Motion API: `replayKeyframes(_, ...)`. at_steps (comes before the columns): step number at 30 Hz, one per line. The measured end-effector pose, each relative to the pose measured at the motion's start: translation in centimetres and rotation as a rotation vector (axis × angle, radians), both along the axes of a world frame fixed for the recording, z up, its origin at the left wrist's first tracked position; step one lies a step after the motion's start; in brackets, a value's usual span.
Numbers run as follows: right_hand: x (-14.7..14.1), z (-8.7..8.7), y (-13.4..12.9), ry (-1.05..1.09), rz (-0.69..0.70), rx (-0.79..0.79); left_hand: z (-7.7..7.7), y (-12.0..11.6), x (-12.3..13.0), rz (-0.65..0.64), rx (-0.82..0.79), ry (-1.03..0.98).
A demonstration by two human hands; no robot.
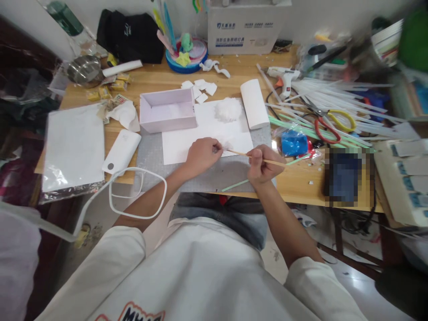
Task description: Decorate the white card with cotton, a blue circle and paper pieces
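My right hand [264, 164] grips a thin wooden stick [238, 153], which points left over a white sheet of paper [179, 149]. At the stick's left tip, the fingertips of my left hand [203, 155] are pinched together; what they hold is too small to make out. A small wisp of white fluff [228, 143] shows just by the fingertips. Further back on the paper lies a larger heap of white fluff [229, 109]. Beneath my right hand, a pale green stick [235, 185] passes across the grey mat [150, 154].
Behind the paper stands an open pale box [167, 110], with a white roll [254, 103] to its right. Scissors [334, 125], a glue gun [284, 78] and many plastic sticks crowd the right side. At left are a white power bank [122, 151] and a looped white cable [166, 191].
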State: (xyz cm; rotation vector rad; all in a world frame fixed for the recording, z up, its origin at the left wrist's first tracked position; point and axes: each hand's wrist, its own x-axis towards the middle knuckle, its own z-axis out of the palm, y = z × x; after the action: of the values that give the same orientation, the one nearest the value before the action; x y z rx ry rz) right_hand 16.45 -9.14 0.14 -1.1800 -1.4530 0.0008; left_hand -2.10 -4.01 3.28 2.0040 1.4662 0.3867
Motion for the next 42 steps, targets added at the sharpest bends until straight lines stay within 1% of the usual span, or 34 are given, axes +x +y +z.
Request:
replayKeyframes(4, -0.3, 0.5, 0.0, -0.167, 0.034, 0.033, 0.3, 0.2, -0.2, 0.014, -0.035, 0.028)
replayKeyframes(11, -0.5, 0.6, 0.3, -0.236, 0.035, 0.005, 0.2, 0.5, -0.2, 0.017, -0.065, 0.033)
replayKeyframes(17, -0.6, 0.6, 0.3, -0.213, 0.076, -0.012, 0.6, 0.4, -0.2, 0.014, -0.076, 0.029)
replayKeyframes(24, -0.6, 0.4, 0.3, -0.263, 0.013, -0.113, 0.6, 0.2, -0.3, 0.003, -0.065, -0.002)
replayKeyframes(29, -0.9, 0.5, 0.4, -0.257, 0.032, -0.117, 0.6, 0.2, -0.5, -0.001, -0.065, -0.025)
replayKeyframes(32, -1.2, 1.1, 0.8, -0.274, 0.062, -0.147, 0.5, 0.0, -0.8, -0.029, -0.056, -0.06)
replayKeyframes(35, -1.6, 2.3, 1.8, -0.308, 0.07, -0.204, 0.3, -0.5, -1.2, -0.067, -0.017, -0.058)
replayKeyframes(38, -2.1, 3.7, 3.3, -0.326, 0.106, -0.328, 0.2, -1.1, -1.3, -0.066, -0.001, -0.002)
replayKeyframes(40, -2.5, 4.4, 4.3, -0.349, 0.167, -0.409, 0.3, -1.3, -1.1, -0.067, 0.009, 0.059)
replayKeyframes(42, -2.7, 4.9, 5.2, -0.378, 0.223, -0.454, 0.3, -1.4, -0.7, -0.072, 0.033, 0.125)
